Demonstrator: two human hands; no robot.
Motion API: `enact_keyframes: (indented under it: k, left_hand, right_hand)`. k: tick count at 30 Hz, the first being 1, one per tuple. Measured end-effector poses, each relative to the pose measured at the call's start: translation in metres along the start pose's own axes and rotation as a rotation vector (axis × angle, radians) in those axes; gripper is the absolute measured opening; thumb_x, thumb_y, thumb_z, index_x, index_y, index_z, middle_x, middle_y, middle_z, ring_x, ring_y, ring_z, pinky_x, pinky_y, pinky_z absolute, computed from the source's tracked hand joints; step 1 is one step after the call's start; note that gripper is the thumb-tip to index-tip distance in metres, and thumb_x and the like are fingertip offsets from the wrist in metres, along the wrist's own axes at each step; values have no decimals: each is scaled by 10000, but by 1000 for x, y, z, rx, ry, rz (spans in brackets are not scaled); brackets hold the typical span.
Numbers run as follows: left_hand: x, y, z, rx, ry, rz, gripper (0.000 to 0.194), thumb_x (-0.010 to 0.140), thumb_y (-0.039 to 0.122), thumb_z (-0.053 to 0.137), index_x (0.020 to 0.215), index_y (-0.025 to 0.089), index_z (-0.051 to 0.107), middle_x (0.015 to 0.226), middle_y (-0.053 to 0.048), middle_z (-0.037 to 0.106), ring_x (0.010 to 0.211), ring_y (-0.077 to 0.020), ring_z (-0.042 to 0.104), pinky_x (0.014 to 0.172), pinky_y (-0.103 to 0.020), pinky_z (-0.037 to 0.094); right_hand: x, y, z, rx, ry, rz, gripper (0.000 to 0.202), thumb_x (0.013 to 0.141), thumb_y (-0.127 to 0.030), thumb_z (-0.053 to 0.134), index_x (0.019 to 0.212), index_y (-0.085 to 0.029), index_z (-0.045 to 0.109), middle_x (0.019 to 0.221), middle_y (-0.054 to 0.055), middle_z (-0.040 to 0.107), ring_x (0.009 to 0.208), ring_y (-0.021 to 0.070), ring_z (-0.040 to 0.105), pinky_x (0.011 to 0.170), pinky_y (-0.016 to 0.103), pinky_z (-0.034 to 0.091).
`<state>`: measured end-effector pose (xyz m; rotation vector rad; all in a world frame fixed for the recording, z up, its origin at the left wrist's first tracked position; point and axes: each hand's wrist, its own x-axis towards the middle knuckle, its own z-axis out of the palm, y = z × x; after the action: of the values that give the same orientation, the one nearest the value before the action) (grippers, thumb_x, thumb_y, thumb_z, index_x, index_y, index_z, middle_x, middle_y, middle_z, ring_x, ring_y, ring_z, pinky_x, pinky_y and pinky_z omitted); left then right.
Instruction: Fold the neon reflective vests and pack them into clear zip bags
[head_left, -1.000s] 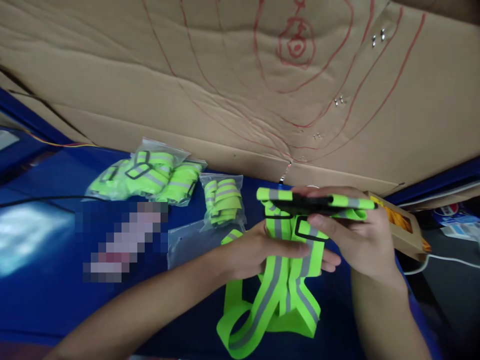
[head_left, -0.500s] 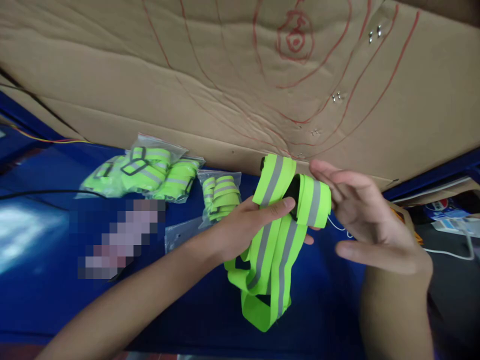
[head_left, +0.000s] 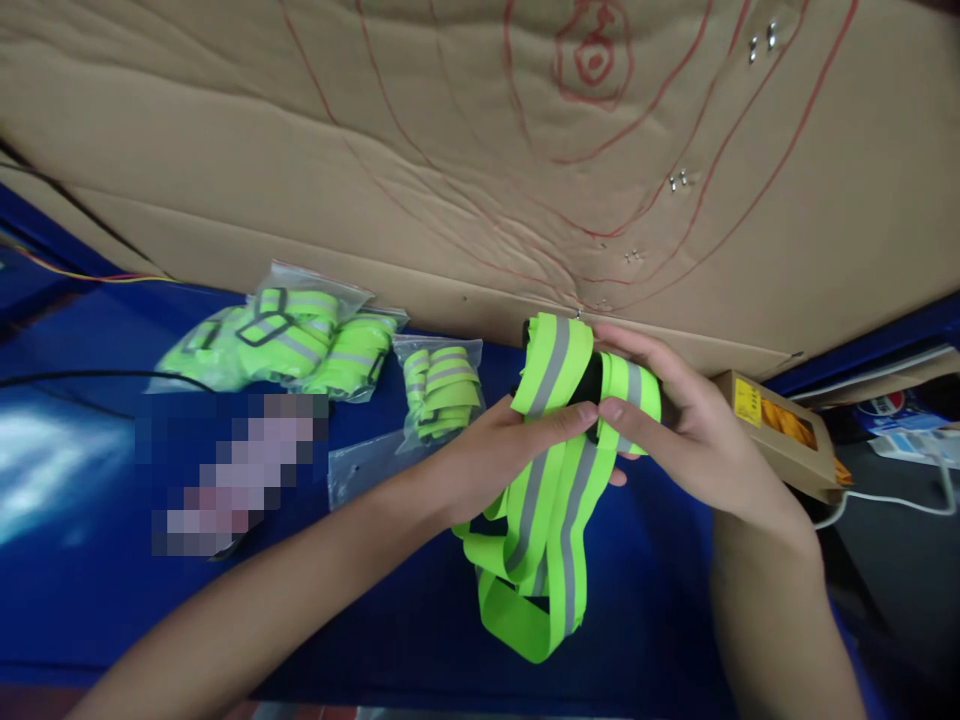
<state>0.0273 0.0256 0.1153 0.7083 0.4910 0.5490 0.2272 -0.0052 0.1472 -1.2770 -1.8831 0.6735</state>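
A neon-green reflective strap [head_left: 573, 520] with a grey stripe is gathered in both hands, its loops dangling below over the blue table. My left hand [head_left: 525, 440] grips the folded bands from the left, thumb laid across them. From the right, my right hand [head_left: 675, 420] closes around the rolled end, its thumb pressed on the band beside my left thumb. Dark pieces show between the folds, partly hidden. To the left lie clear plastic bags holding similar green straps: a single bag [head_left: 444, 392] close to my left forearm and a cluster of bags [head_left: 289, 335] farther off.
Behind the blue table [head_left: 360, 640] rises a cardboard panel [head_left: 225, 130] with red curved lines and small metal pins. An empty-looking plastic bag [head_left: 364, 470] lies under my left forearm. At right stand a small cardboard box [head_left: 795, 440] and a white cable [head_left: 900, 503]; a black cable [head_left: 97, 378] crosses the left.
My right hand has moved left and closed onto the rolled end of the strap; before, it was open beside it. My left hand keeps its hold. The small box has come into fuller view.
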Motion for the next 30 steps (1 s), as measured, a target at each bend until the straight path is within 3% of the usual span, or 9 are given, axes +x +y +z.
enact_keyframes:
  k: [10,16,21,24,27,30]
  left_hand:
    - [-4,1,2,48,47,-34,426,859,419,816,1184,152,748,1067,-143,808,869,-296,802,728,-368,664]
    - [-3,-1,3,30,39,-63,394,884,413,792,1188,165,755,1015,-130,816,833,-259,799,727,-339,662]
    - [-5,-2,2,57,4,-40,431,839,468,835,1148,177,758,936,-104,815,841,-277,797,710,-374,665]
    - [-6,-5,0,109,-27,-13,418,825,442,856,1125,167,762,983,-117,816,867,-286,797,752,-398,664]
    - [-1,-11,-3,59,-96,-9,372,864,387,823,1162,178,750,1086,-132,810,912,-289,795,813,-420,653]
    - [5,-16,-7,-33,-205,-64,363,879,352,802,1197,186,742,1147,-148,798,981,-299,787,869,-430,635]
  right_hand:
    - [-2,-4,-1,-58,-49,-60,577,1004,-358,659,1550,-287,487,1557,59,569,1436,284,547,1167,441,510]
    - [-4,-8,-2,-19,-75,2,572,1007,-374,650,1551,-299,493,1492,69,614,1146,265,723,1003,442,626]
    - [-4,-9,-4,75,-30,71,620,955,-396,728,1531,-310,514,1432,79,649,1047,238,745,750,326,666]
    - [-4,-4,-2,232,-62,137,584,907,-380,788,1452,-310,590,1142,36,755,710,150,712,534,257,603]
    - [-4,1,3,313,-63,107,364,933,-383,757,1279,-292,696,769,-39,700,496,105,582,436,235,528]
    - [-5,0,7,177,132,-1,296,929,-371,760,1211,-285,723,842,-17,733,568,126,640,497,256,564]
